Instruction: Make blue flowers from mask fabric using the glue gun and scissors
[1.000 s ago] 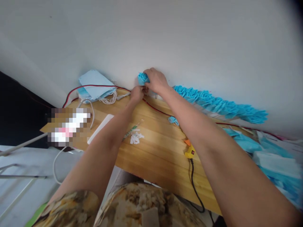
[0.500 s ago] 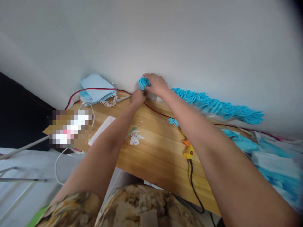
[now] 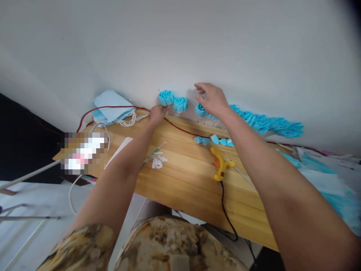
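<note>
Left hand [image 3: 158,114] and right hand [image 3: 213,98] near blue roses [image 3: 180,104].
Leftmost rose [image 3: 166,97] sits just above left hand (grip unclear); right hand, fingers parted, beside another rose [image 3: 200,110].

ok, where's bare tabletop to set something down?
Biggest: bare wood between the white scraps and yellow glue gun. Another: between the gun's black cord and right forearm. Crowded: along the wall, blue flowers; right end, blue material.

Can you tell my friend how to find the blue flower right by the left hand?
Find the wooden table, then its back edge along the pale wall. Just above the left hand is the blue flower, farthest left of all the blue flowers.
</note>
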Tool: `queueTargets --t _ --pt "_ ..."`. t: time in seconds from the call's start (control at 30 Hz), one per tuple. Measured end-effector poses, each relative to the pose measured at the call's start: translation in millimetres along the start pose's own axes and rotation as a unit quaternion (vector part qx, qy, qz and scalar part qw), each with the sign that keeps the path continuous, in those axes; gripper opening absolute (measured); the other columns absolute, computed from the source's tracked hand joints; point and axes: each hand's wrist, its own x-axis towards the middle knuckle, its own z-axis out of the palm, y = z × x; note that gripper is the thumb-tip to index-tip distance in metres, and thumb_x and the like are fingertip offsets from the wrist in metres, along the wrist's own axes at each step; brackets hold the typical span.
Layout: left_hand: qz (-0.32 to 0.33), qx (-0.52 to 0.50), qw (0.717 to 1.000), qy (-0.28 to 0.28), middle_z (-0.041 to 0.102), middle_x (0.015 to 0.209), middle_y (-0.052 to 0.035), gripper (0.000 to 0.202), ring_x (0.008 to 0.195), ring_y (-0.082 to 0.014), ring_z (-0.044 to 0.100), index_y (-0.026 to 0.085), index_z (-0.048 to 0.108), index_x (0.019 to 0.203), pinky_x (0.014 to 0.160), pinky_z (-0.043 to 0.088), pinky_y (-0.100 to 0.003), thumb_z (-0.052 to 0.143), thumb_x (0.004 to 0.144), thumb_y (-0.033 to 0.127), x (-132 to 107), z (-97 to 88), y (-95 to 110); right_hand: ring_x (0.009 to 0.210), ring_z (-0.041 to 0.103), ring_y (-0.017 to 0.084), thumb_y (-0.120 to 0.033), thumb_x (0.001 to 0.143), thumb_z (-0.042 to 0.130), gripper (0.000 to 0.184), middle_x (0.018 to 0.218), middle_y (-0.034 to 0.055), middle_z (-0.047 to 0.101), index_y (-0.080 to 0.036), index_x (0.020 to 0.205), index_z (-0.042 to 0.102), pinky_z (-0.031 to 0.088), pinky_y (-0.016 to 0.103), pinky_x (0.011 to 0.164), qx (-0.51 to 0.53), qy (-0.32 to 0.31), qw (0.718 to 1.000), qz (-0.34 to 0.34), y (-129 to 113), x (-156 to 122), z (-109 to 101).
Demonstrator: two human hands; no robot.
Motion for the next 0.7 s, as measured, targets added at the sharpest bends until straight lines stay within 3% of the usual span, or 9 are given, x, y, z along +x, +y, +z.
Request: queueTargets --t 0.23,0.4,0.53,0.7 --pt "-0.028 0.004 0.999 0.033 0.077 0.111 -0.0218 0.035 0.110 -0.0346 0.071 0.010 0.079 0.108 0.089 0.049 -0.035 0.056 0.099 0.035 1.9 18.4 12.8 0.115 0.070 0.029 -0.026 0.092 0.058 0.042 0.132 0.0127 0.071 -0.021 0.133 0.067 0.053 0.049 0.104 -0.006 -0.004 1.000 -0.021 -5.8 -49.8 -35.3" --pt "-0.027 0.000 0.999 0.031 0.077 0.114 -0.0217 0.033 0.115 -0.0347 0.070 0.013 0.080 0.107 0.094 0.048 -0.037 0.055 0.098 0.032 -5.9 15.5 17.2 0.115 0.070 0.030 -0.032 0.093 0.057 0.042 0.128 0.0125 0.073 -0.019 0.131 0.068 0.055 0.048 0.102 -0.020 -0.009 1.000 -0.018 -13.4 -91.5 -69.7" --pt "-0.019 -0.020 0.999 0.034 0.077 0.116 -0.0195 0.030 0.119 -0.0327 0.068 0.015 0.081 0.102 0.099 0.046 -0.037 0.053 0.093 0.019 -22.6 4.4 17.3 0.116 0.071 0.030 -0.035 0.096 0.053 0.043 0.126 0.0152 0.074 -0.015 0.130 0.070 0.056 0.046 0.101 -0.036 -0.006 0.999 0.008 -18.4 -139.6 -101.0" --pt "-0.008 -0.096 0.995 0.021 0.078 0.101 -0.0145 0.022 0.110 -0.0304 0.068 0.014 0.079 0.091 0.095 0.048 -0.034 0.057 0.089 0.016 -44.5 7.3 24.5 0.116 0.073 0.030 -0.041 0.098 0.055 0.039 0.125 0.0115 0.077 -0.021 0.126 0.072 0.057 0.046 0.102 -0.053 0.033 0.998 0.019 -20.5 -208.5 -126.7"
